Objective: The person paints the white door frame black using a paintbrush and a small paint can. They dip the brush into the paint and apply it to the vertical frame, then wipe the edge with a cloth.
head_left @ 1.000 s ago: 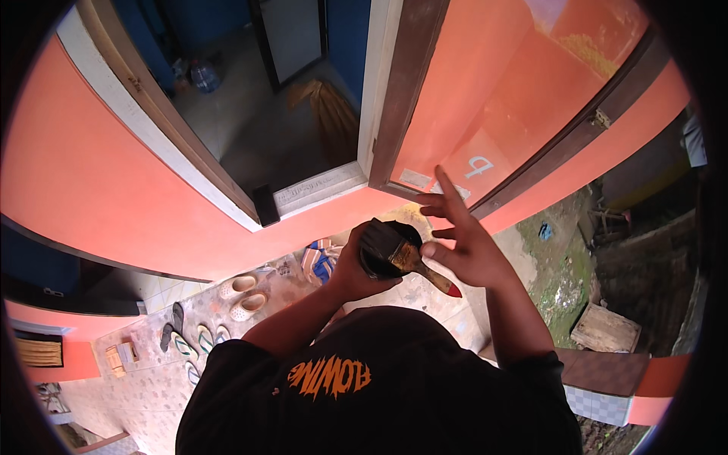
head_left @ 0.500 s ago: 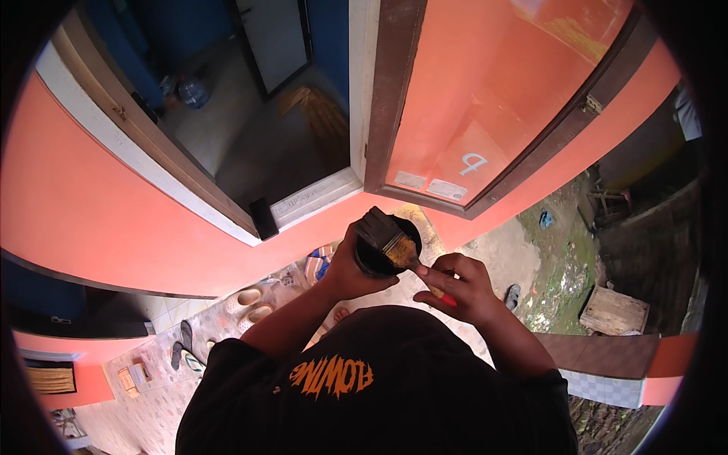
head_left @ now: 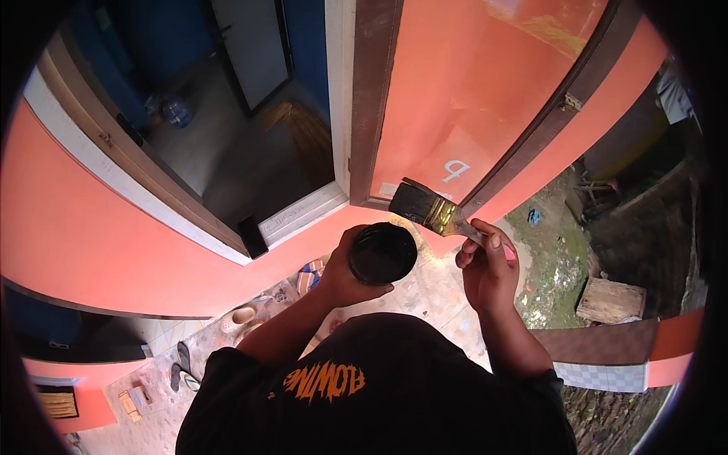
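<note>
Our left hand (head_left: 345, 277) clasped a black cup (head_left: 412, 267) with dark contents (head_left: 381, 258); our right hand (head_left: 487, 274) gripped the brush (head_left: 437, 212) by its handle, above and right of the cup, whose mouth it had lain across earlier.

The pale floor (head_left: 155, 406) carries beige clogs (head_left: 239, 319), sandals (head_left: 175, 377) and what seems a striped cloth (head_left: 305, 282).

L grip (head_left: 339, 277) holds blk tub (head_left: 415, 260), R grip (head_left: 487, 269) has paintbrush (head_left: 440, 214) by hndl (head_left: 465, 228), dk bristles (head_left: 412, 200) twd L.
</note>
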A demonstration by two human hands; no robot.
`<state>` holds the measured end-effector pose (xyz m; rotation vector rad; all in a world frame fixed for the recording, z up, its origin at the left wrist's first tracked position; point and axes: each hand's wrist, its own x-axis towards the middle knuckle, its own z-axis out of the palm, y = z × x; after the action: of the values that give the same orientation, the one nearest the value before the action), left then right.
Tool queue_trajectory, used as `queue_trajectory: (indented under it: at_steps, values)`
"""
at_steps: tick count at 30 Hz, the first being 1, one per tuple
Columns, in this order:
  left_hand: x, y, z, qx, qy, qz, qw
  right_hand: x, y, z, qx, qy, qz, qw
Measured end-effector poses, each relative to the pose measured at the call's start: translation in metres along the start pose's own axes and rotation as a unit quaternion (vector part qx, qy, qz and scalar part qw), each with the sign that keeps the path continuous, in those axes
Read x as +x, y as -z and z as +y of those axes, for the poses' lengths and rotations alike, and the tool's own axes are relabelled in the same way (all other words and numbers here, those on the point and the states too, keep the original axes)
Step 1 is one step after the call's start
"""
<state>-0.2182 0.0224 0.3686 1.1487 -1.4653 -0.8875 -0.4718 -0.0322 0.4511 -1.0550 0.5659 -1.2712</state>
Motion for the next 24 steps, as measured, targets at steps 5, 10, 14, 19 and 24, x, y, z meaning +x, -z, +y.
queue_trajectory:
  at_steps: [5, 10, 14, 19, 24]
  values:
    - [0.003, 0.002, 0.0, 0.017, -0.006, -0.002, 1.0, 0.008, 0.004, 0.0, 0.076, -0.023, 0.026, 0.996]
    - [0.01, 0.001, 0.0, 0.029, -0.041, -0.014, 0.999, 0.003, 0.01, 0.0, 0.109, -0.034, 0.045, 0.992]
    - [0.014, -0.002, -0.006, 0.052, -0.055, -0.02, 0.997, -0.003, 0.021, 0.001, 0.143, -0.022, 0.067, 0.987]
    - [0.022, -0.006, -0.032, -0.029, -0.05, -0.077, 0.995, -0.026, 0.047, 0.002, 0.192, 0.008, 0.097, 0.977]
    - [0.033, -0.011, -0.058, -0.111, -0.017, -0.137, 0.984, -0.08, 0.072, -0.01, 0.178, 0.083, 0.213, 0.957]
